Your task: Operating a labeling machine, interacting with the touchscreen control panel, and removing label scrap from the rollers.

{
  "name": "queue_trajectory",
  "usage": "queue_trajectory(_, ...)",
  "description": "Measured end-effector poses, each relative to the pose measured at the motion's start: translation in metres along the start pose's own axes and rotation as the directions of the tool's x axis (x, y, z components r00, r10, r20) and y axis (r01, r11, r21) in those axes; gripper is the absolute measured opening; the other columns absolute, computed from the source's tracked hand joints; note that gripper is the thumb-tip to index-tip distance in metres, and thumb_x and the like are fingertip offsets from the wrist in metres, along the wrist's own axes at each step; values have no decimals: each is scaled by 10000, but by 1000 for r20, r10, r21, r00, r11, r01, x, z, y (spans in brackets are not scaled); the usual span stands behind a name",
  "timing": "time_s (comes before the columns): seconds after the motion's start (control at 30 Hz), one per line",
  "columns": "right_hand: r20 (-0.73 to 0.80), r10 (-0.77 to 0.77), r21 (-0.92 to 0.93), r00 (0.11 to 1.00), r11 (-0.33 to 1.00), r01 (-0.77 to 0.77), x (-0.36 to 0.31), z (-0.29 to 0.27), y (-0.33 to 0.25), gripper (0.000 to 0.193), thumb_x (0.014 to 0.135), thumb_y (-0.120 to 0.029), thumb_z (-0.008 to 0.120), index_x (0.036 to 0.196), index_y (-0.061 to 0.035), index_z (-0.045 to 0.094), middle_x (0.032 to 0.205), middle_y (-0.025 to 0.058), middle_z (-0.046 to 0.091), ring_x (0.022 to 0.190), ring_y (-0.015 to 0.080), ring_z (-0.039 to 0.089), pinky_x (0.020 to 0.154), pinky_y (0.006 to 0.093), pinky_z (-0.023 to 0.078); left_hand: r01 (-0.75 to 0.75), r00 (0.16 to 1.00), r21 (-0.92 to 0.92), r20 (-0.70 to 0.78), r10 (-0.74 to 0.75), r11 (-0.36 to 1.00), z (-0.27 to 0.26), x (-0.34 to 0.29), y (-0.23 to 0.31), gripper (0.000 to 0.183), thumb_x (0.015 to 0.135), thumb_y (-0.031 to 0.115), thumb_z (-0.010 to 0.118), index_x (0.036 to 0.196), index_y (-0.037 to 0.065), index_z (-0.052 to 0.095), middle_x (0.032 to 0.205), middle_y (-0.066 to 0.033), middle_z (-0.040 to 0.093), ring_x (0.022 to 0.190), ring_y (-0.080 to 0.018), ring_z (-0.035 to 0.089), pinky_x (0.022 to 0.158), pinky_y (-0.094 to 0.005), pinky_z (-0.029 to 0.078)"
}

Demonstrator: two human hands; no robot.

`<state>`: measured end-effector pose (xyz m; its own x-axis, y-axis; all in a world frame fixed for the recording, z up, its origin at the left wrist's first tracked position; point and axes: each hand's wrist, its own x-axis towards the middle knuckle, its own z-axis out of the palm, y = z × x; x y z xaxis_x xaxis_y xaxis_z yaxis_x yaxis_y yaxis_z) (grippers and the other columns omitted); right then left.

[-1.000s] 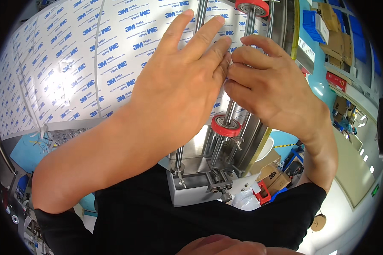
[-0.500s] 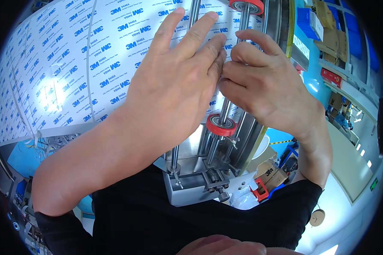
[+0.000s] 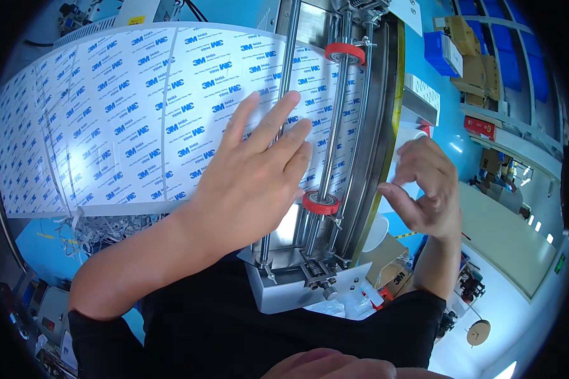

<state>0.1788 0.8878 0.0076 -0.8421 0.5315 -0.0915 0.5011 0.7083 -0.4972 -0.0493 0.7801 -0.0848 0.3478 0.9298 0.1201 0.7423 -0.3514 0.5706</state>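
A wide white sheet printed with blue marks (image 3: 120, 136) runs under the steel rods of a roller machine (image 3: 275, 295). My left hand (image 3: 250, 167) lies over the sheet with its fingers spread, across the left rod (image 3: 289, 54). Its thumb side is close to the near red-rimmed roller (image 3: 321, 203). A second red-rimmed roller (image 3: 344, 54) sits farther up the same shaft (image 3: 336, 126). To the right, past the machine's yellow edge, my right hand (image 3: 431, 186) is raised with bent fingers. A gap shows between its thumb and fingers, and nothing is visible in it.
Shredded strips (image 3: 110, 237) hang below the sheet's near edge. A white round container (image 3: 376, 232) and a cardboard box (image 3: 392, 273) stand right of the machine, low down. Blue bins (image 3: 439, 54) and shelves are at the far right.
My right hand has left the shaft and moved right, off the machine, its fingers loosening. My left hand has drawn back a little toward me. The view has shifted, showing more of the machine's far end.
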Motion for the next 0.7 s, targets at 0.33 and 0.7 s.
queue_trajectory(0.33,-148,64,165,987,986,-39,-25,10,-2,210,704,-1,650,637,-62,460,624,60,500,608,221,499,657,363,477,-12,991,-164,-135,-10,986,5,23,14,389,793,154,697,1129,-25,618,1266,-180,542,1250,-334,452,1072,-469,322)
queue_trajectory(0.7,-498,548,722,672,692,-29,-145,31,3,131,832,-72,522,916,-64,422,580,-38,391,527,100,352,789,348,414,-3,992,-376,-115,-43,926,8,29,30,407,806,122,675,1160,-48,566,1196,-208,553,1072,-361,567,922,-405,462)
